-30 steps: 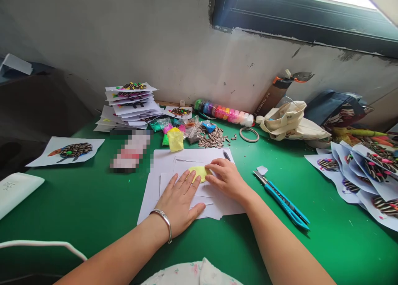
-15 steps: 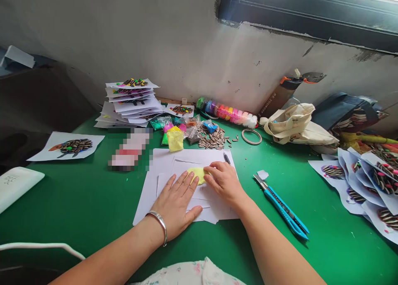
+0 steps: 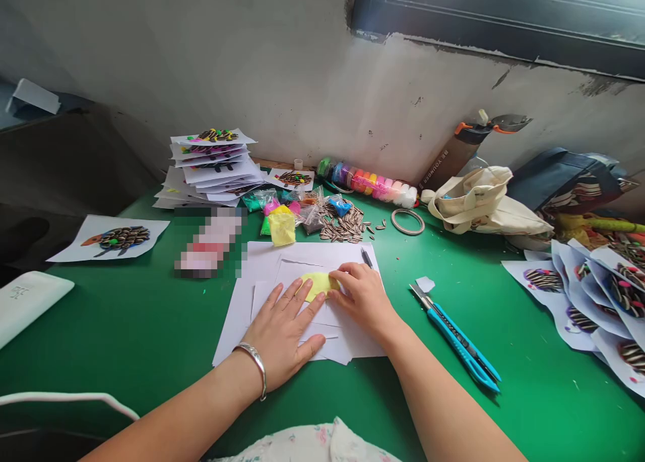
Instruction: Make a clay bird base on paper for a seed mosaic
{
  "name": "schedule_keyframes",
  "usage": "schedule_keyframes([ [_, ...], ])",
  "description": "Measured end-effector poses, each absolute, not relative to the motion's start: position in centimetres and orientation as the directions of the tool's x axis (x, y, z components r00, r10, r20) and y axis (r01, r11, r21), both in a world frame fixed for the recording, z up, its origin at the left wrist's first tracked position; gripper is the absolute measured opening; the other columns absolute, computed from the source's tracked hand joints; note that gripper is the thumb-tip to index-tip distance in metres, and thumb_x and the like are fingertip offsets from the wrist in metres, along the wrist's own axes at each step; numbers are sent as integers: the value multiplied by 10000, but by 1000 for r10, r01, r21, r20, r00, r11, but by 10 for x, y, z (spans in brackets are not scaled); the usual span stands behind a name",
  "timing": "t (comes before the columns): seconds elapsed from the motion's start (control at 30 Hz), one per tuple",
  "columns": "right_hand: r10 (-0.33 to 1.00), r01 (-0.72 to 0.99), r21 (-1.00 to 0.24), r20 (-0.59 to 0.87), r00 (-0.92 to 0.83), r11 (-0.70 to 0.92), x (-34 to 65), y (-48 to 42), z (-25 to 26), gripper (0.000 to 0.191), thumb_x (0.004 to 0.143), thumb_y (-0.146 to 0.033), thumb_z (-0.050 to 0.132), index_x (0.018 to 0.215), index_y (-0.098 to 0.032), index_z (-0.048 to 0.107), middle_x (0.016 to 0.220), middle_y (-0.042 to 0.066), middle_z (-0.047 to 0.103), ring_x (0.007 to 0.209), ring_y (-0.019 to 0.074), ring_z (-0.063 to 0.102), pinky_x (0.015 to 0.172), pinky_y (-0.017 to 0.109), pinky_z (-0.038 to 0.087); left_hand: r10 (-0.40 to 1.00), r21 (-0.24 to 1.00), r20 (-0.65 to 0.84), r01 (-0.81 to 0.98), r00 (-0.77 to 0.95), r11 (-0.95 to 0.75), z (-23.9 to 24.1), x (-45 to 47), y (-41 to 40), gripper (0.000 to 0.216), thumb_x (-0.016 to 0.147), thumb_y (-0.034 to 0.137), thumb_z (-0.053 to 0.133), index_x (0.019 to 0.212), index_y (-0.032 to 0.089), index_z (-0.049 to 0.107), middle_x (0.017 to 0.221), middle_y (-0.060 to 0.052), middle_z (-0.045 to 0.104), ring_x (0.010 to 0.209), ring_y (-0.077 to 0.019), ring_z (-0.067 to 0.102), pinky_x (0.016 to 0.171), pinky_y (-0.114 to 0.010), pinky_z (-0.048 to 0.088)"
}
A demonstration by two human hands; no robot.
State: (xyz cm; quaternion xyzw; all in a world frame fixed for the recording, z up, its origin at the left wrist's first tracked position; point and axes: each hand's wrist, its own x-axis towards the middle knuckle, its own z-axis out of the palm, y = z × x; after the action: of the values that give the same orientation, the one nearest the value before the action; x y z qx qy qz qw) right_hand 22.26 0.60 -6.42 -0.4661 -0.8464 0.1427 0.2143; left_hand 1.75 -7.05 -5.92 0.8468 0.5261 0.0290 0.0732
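A flat yellow oval of modelling clay [image 3: 317, 286] lies on a stack of white paper [image 3: 234, 328] in front of me. My left hand [image 3: 287, 328] rests flat on the sheets with fingers spread, its fingertips touching the clay's lower left edge. The thumb and bent fingers of my right hand [image 3: 363, 301] are closed at the clay's right end, covering that end. A dark pen [image 3: 366, 256] lies on the paper just beyond my right hand. Right of the paper is a blue utility knife [image 3: 461, 341], blade showing.
Behind the paper are a yellow clay packet [image 3: 282, 225], striped sunflower seeds [image 3: 347, 225], a tape ring [image 3: 408, 221] and a row of coloured clay [image 3: 370, 183]. Stacked seed pictures [image 3: 214, 166] stand back left; more picture cards [image 3: 594, 287] lie right. A white device [image 3: 33, 304] is at left.
My left fingers have shifted slightly left and down, uncovering more of the yellow clay. My right hand keeps its place at the clay's right end.
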Motion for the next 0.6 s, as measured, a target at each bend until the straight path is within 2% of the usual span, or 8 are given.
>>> schedule_keyframes([
  [0.23, 831, 707, -437, 263, -490, 556, 226, 3, -69, 234, 948, -308, 496, 1125, -292, 649, 1116, 42, 633, 958, 214, 538, 849, 370, 397, 897, 163, -31, 888, 440, -430, -60, 17, -72, 607, 943, 549, 352, 1496, 312, 275, 1577, -66, 250, 1456, -270, 197, 1166, -471, 77],
  [0.5, 829, 714, -421, 294, -477, 560, 224, 3, -71, 245, 965, -332, 458, 1082, -292, 670, 1079, 45, 647, 939, 209, 550, 854, 372, 408, 897, 170, -63, 890, 438, -423, -56, 18, -72, 618, 942, 545, 353, 1501, 297, 266, 1580, -64, 240, 1457, -271, 191, 1171, -472, 75],
  [0.6, 820, 692, -444, 357, -447, 570, 223, 1, -70, 258, 955, -281, 464, 1133, -256, 650, 1074, 68, 645, 942, 214, 550, 840, 373, 417, 898, 161, -77, 894, 433, -417, -54, 19, -72, 620, 940, 532, 362, 1502, 289, 264, 1580, -63, 239, 1457, -267, 191, 1172, -471, 81],
])
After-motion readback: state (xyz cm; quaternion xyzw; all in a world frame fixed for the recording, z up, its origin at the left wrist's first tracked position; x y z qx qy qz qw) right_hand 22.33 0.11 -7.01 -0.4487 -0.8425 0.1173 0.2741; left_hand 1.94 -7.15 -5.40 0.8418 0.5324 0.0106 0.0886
